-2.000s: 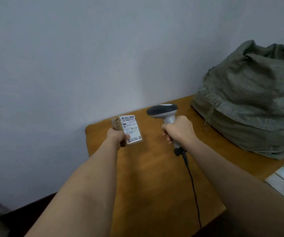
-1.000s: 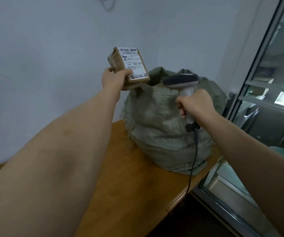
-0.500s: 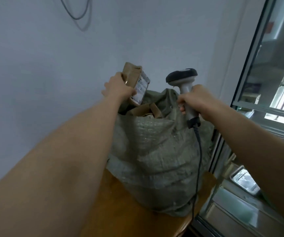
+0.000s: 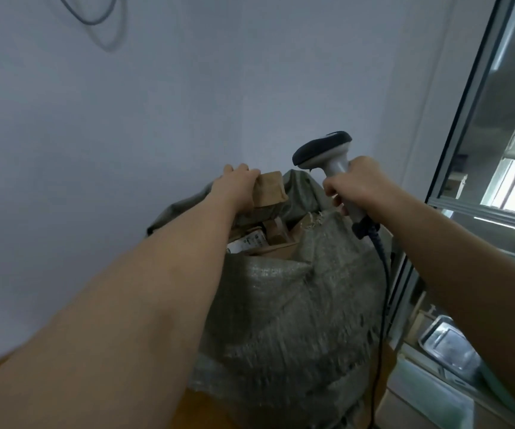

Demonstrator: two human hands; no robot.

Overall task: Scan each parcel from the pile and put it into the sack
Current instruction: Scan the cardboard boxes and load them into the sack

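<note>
A grey-green woven sack (image 4: 296, 320) stands on the wooden table (image 4: 206, 413) with its mouth open toward me. Several brown parcels (image 4: 268, 236) show inside the mouth. My left hand (image 4: 234, 187) grips a small brown cardboard parcel (image 4: 270, 188) over the sack's mouth, its label turned away from me. My right hand (image 4: 358, 190) grips the handle of a grey barcode scanner (image 4: 324, 151) above the sack's right rim; the scanner's black cable (image 4: 380, 283) hangs down the sack's right side.
A pale wall rises behind the sack, with a looped cable (image 4: 95, 20) hanging at the top left. A glass partition with a metal frame (image 4: 466, 134) stands close on the right. A metal tray (image 4: 448, 342) lies beyond the glass, low on the right.
My left hand carried the parcel from the table up and right, then lowered it to the sack's mouth. The right hand moved along with the scanner. The view swung right toward the sack.
</note>
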